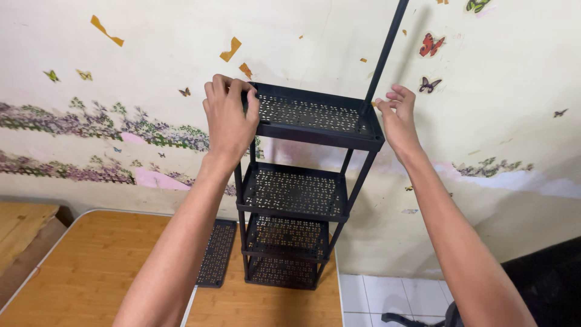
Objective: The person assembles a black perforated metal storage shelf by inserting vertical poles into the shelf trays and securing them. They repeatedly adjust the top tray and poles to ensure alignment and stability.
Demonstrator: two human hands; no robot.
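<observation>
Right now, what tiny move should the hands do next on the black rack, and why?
Probably press the pole straight down. The right hand pinches its base at the rack's top back corner, and the left hand steadies the opposite side. How deep it sits cannot be seen.

A single view, from a camera worn on the person's head. It looks forward and downward, facing a wall (121, 60) decorated with butterfly stickers, and it sits close, with both forearms rising from the lower edge. The top tier of a black tiered rack (315, 115) lies near frame centre, seen from slightly above. The wooden worktop (91, 266) fills the lower left; tiled floor (375, 297) shows lower right.
</observation>
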